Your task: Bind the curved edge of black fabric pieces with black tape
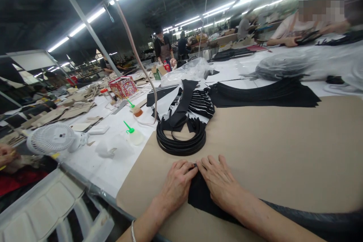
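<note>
A black fabric piece (200,193) lies on the tan board in front of me, its long dark strip running off to the lower right under my forearm. With bent fingers and thumb, my left hand (179,182) pinches the piece's far tip. Right beside it, my right hand (217,180) has thumb and forefinger on the same tip, its other fingers raised and slightly apart. Both sets of fingertips nearly meet, partly hiding the held edge. Just beyond them rests a coil of black straps (181,144), with striped black pieces (200,102) behind it.
The tan board (283,151) covers the near table. A stack of black panels (263,95) lies along its far side. Leftward are a white fan (52,138), green-tipped bottles (135,137) and a patterned red box (123,86). A hanging hose (133,38) drops near the straps. Several people work around.
</note>
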The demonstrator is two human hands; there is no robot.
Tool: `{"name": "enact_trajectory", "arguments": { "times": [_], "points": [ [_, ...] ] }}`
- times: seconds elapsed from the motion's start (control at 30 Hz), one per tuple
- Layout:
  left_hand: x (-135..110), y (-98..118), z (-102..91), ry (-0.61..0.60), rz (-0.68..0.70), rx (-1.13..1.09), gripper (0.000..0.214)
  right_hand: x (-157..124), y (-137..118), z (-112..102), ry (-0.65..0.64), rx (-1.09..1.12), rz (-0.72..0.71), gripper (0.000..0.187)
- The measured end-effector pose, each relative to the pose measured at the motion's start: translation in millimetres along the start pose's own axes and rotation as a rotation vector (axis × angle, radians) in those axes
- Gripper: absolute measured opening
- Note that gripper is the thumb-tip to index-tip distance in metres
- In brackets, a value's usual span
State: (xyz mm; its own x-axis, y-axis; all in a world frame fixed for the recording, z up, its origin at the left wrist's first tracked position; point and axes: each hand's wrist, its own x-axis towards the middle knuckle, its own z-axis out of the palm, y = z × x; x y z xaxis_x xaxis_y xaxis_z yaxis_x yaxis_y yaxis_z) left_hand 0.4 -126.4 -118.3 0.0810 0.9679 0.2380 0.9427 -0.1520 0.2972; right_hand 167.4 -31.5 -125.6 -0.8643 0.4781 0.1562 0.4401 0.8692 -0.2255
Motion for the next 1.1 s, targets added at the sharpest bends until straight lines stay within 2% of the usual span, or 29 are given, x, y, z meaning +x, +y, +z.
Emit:
{"name": "enact_trajectory", "arguments": {
  "times": [0.03,0.1,0.23,0.37,0.5,0.57,0.7,0.9,1.1],
  "points": [
    [0,0,-0.1,0.008,-0.010,-0.002,0.040,3,1,-11,-0.077,0.051,0.032,0.061],
    [0,-1,-1.0,0.027,-0.036,-0.010,0.038,4,5,-31,-0.137,0.108,0.094,0.065],
    [7,2,-5.6,0.064,-0.108,-0.044,0.038,-6,17,-49,-0.140,0.173,0.201,0.058],
    [27,19,-10.0,0.057,-0.143,-0.075,0.028,-13,16,-45,-0.154,0.218,0.247,0.042],
    [48,33,-9.1,-0.123,-0.032,-0.113,0.034,-10,13,-42,-0.169,0.229,0.315,0.032],
    [54,34,-8.1,-0.191,-0.015,-0.113,0.031,-10,15,-43,-0.180,0.237,0.340,0.026],
    [60,30,-8.6,-0.250,-0.011,-0.098,0.024,-14,22,-47,-0.211,0.266,0.364,0.012],
    [66,37,-9.1,-0.280,0.028,-0.115,0.027,-17,21,-47,-0.185,0.294,0.389,0.013],
    [71,38,-4.5,-0.290,0.054,-0.159,0.029,-25,25,-39,-0.140,0.343,0.352,0.013]
  ]
}}
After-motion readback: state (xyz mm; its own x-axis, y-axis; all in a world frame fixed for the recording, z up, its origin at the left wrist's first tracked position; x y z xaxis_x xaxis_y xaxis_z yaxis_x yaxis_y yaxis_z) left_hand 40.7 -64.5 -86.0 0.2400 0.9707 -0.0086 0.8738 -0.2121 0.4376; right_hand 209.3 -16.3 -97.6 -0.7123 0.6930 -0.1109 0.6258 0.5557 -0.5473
